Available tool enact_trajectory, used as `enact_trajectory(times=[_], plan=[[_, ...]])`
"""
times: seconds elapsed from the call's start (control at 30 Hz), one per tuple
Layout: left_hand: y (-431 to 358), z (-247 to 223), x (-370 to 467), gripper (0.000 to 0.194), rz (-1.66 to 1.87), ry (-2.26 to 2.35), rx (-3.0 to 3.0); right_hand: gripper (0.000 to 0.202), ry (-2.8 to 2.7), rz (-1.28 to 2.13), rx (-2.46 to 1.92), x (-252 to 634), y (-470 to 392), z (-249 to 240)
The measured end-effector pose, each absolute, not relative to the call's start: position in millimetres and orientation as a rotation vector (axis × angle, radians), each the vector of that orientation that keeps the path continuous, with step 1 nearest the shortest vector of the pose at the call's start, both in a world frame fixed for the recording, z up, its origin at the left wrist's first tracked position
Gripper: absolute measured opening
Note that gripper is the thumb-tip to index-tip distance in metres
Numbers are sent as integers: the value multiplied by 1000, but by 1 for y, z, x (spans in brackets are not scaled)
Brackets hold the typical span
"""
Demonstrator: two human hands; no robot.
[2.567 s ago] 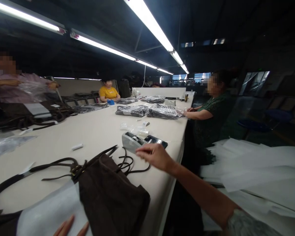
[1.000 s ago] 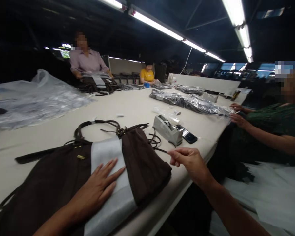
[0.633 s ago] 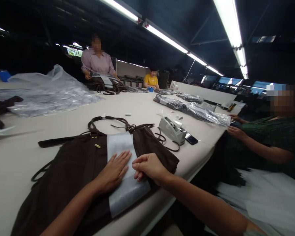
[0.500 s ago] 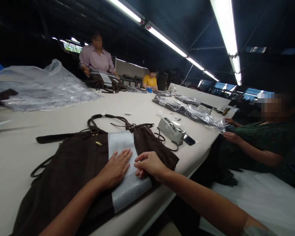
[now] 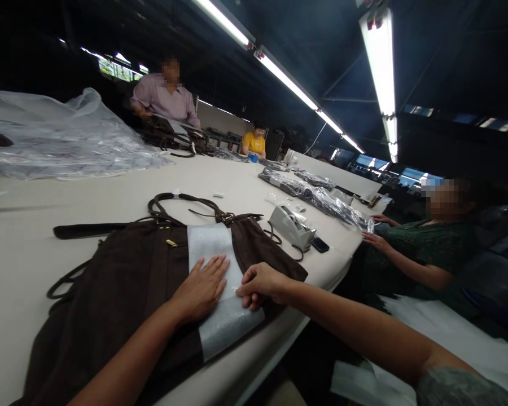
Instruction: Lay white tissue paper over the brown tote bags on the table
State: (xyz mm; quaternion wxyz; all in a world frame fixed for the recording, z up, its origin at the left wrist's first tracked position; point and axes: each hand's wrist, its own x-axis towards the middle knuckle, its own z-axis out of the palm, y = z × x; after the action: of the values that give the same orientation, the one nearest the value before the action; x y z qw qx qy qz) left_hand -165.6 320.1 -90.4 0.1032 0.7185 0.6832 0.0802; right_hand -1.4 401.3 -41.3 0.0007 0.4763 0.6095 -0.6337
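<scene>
A dark brown handbag lies on its side on the table, its handles toward the far side. Around its middle runs a white paper-like strip, with one end overlapping the other. My left hand rests flat on the strip, fingers stretched out, pressing it against the bag. Just to the right, my right hand is closed in a pinch low over the strip's overlap. A small shiny bit of clear tape shows at its fingertips. Beyond the bag's right side stands a grey tape dispenser.
A phone lies beside the dispenser. Clear plastic bags are heaped at the left back. Plastic-wrapped bags lie along the right side, where a person in green handles one. Two other people are farther back. White sheets hang low right.
The view has shifted slightly. My right hand's fingers have drawn together into a tighter pinch close to the strip. My left hand stays flat in place.
</scene>
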Motion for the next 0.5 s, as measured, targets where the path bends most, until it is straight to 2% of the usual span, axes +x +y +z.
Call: enact_trajectory(times=[0.33, 0.5], plan=[[318, -88, -165, 57, 252, 2024, 2127, 37, 1977, -1425, 1247, 5, 415, -33], [325, -115, -175, 57, 320, 2057, 2215, 34, 1967, -1394, 1064, 38, 438, -13]])
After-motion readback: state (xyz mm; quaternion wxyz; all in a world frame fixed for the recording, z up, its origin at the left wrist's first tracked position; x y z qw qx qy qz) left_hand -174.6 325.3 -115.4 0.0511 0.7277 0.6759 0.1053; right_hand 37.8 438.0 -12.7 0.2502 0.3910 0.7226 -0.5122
